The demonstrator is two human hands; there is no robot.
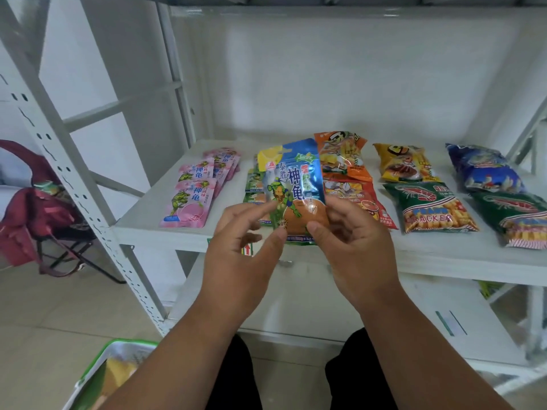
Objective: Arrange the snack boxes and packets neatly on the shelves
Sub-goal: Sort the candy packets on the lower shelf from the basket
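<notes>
At the bottom left of the frame a green-rimmed basket [97,371] holds more packets waiting their turn; above it, in the middle of the frame, the left hand [239,250] has loosely curled fingers, thumb and forefinger touching the lower left corner of the blue turtle packet [291,190], while the right hand [352,247] pinches its lower right edge between thumb and fingers; the packet is held upright, print facing the person, just in front of the shelf [148,229]; directly behind it lies a green stack of similar packets [253,184], and that looks like the place for it; the step is best done by keeping both lower corners pinched, laying the packet flat with the label up and squaring its edges to the stack; the pink packets [195,190] on the left and the orange packets [343,161] on the right sit close, so it should go down between them without nudging either row; further right lie the prawn cracker bags [432,208].
</notes>
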